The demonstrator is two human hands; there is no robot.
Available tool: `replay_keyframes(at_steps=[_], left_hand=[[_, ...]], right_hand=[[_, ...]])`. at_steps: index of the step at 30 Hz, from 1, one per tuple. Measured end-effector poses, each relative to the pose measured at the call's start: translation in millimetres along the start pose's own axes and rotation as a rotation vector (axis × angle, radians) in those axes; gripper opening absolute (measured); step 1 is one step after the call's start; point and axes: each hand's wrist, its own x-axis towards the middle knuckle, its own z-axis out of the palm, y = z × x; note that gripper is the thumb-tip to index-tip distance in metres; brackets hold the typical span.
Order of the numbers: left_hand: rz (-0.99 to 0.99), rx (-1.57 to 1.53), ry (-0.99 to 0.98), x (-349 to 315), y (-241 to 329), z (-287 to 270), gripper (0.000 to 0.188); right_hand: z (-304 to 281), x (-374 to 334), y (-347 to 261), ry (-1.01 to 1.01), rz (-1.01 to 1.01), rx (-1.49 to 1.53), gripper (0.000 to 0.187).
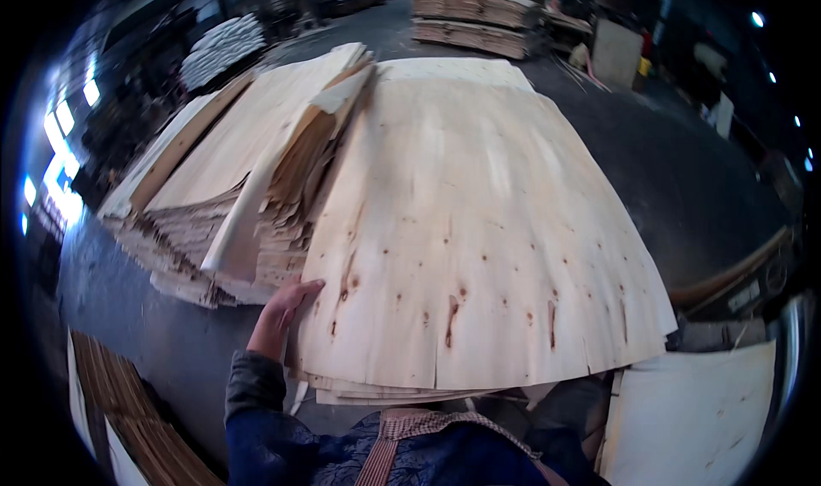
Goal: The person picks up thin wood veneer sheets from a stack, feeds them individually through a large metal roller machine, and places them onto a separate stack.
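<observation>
L fingers (313, 287) grasping veneer sheet (479, 221) @ L edge, sheet to their R; R fingers hidden, can't tell.

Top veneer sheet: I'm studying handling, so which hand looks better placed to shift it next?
Probably the left hand: its thumb reaches onto the top veneer sheet; the right hand isn't visible.

Head-worn fisheye — facing down and forward, near the pale wood sheet (479, 229).
</observation>
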Motion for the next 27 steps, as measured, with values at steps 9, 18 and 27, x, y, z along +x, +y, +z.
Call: replay_keyframes(at_steps=[9, 18, 27], left_hand=[[0.169, -0.224, -0.052, -9, -65, 30, 0.032], [0.103, -0.242, -0.086, 2, -103, 41, 0.034], [-0.13, -0.416, -0.143, 36, -166, 31, 0.053]], right_hand=[[78, 94, -87, -0.169, -0.566, -0.238, 0.048], [140, 59, -5, -0.69, -0.987, -1.12, 0.048], [117, 49, 104, -0.988, -0.855, -1.552, 0.051]])
